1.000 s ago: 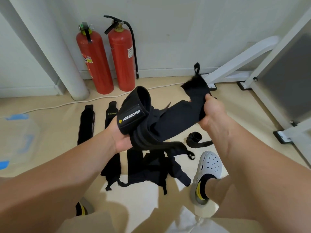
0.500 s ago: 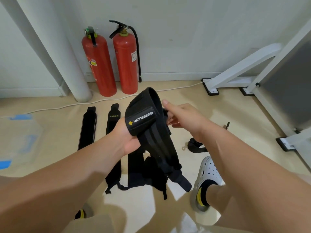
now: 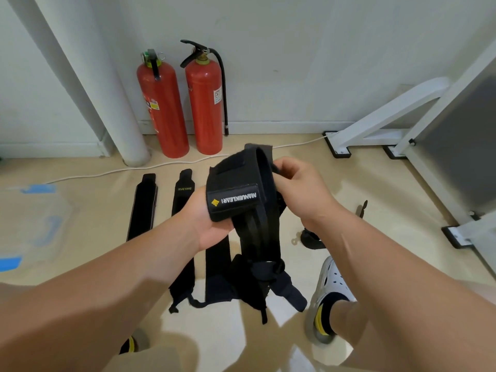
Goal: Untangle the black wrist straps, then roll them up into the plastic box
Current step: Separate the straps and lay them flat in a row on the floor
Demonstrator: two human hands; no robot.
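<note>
Black strap (image 3: 236, 194) (tails dangling) held mid-frame: left hand (image 3: 206, 224) grips it, right hand (image 3: 298, 189) pinches its top edge.

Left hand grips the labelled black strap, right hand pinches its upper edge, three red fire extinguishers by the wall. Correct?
No: the head view shows two red fire extinguishers by the wall, not three. The left hand does grip the labelled black strap and the right hand pinches its upper edge.

One view only: head-worn camera, wide angle (picture stretched at edges). Faces forward and down toward fire extinguisher with hose (image 3: 204, 111). Near lens, in front of extinguisher: wrist strap (image 3: 236, 181).
</note>
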